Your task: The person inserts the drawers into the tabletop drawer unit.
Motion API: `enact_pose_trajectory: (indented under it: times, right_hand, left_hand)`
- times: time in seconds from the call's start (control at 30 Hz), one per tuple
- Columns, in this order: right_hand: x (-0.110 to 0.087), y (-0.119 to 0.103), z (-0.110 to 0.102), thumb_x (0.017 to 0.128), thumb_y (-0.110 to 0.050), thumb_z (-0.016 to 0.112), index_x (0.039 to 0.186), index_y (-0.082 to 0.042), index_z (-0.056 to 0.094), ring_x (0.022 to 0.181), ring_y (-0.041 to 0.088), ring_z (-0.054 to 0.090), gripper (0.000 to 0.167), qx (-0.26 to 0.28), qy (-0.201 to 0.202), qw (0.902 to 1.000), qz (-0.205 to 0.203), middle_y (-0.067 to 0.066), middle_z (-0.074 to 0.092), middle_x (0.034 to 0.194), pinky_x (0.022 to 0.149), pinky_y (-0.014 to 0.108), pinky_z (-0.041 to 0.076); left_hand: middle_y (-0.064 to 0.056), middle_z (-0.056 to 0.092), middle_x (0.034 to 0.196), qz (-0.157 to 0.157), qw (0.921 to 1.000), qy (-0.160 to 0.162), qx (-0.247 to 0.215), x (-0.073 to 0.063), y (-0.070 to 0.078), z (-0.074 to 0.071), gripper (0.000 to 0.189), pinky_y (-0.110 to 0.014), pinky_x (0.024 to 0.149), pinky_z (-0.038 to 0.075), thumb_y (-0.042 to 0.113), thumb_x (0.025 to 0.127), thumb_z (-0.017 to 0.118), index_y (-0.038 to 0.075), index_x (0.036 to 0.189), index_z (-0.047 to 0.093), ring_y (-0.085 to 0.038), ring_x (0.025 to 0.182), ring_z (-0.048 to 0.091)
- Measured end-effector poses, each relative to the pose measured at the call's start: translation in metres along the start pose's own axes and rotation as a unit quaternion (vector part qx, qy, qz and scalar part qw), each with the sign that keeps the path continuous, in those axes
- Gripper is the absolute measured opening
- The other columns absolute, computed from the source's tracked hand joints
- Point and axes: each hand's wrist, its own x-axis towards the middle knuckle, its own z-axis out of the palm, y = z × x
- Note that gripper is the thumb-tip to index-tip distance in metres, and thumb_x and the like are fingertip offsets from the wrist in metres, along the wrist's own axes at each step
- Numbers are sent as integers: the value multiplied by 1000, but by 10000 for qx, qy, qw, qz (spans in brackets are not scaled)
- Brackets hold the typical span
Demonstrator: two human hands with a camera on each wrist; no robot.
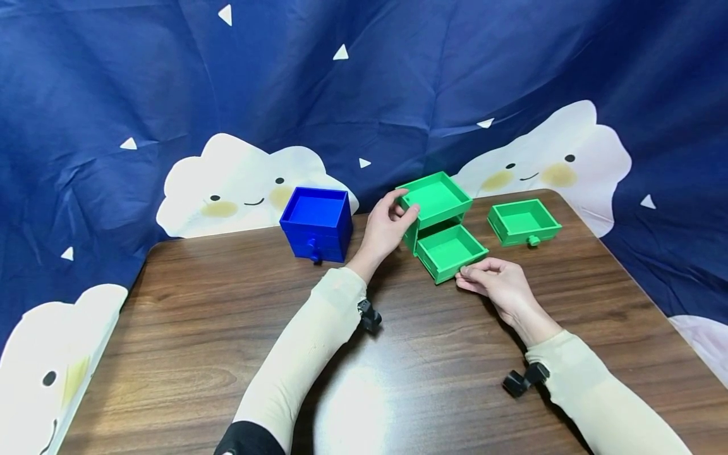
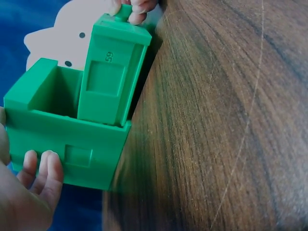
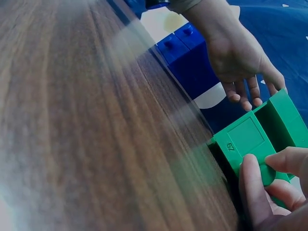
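A small green drawer cabinet (image 1: 436,197) with a tray-like top stands toward the back of the table. Its lower drawer (image 1: 452,248) is pulled well out, and the slot above it has no drawer. My left hand (image 1: 387,230) holds the cabinet by its left side, thumb near the front top corner; in the left wrist view several fingertips (image 2: 48,163) lie against the side wall. My right hand (image 1: 500,284) pinches the lower drawer's knob (image 2: 123,12), mostly covered by the fingers in the right wrist view. The drawer's front panel (image 3: 245,132) faces that hand.
A second green drawer (image 1: 524,221) with a knob sits on the table to the right of the cabinet. Left of my left hand stands a blue drawer cabinet (image 1: 318,221), its drawers pushed in. Behind the wooden table (image 1: 216,316) hangs a blue cloth (image 1: 387,95) with clouds.
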Motion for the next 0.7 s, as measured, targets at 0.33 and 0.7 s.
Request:
enact_pose_trajectory:
  times: [0.33, 0.7]
  right_hand:
    - [4, -1, 2, 101, 5, 69, 96, 4, 76, 83, 12, 81, 8, -80, -71, 9999, -17, 5, 81, 88, 83, 27, 65]
    - [11, -2, 3, 102, 0, 72, 101, 4, 75, 77, 9, 79, 5, -367, -120, 9992, -46, 4, 83, 86, 71, 22, 64]
  left_hand:
    - [1, 58, 99, -49, 10000, 26, 32, 1, -1, 1, 45, -21, 81, 43, 30, 105, 71, 14, 146, 64, -10, 87, 52]
    - [-1, 58, 100, -40, 10000, 34, 18, 0, 0, 1, 46, -20, 80, 43, 30, 105, 71, 13, 147, 64, -9, 87, 52]
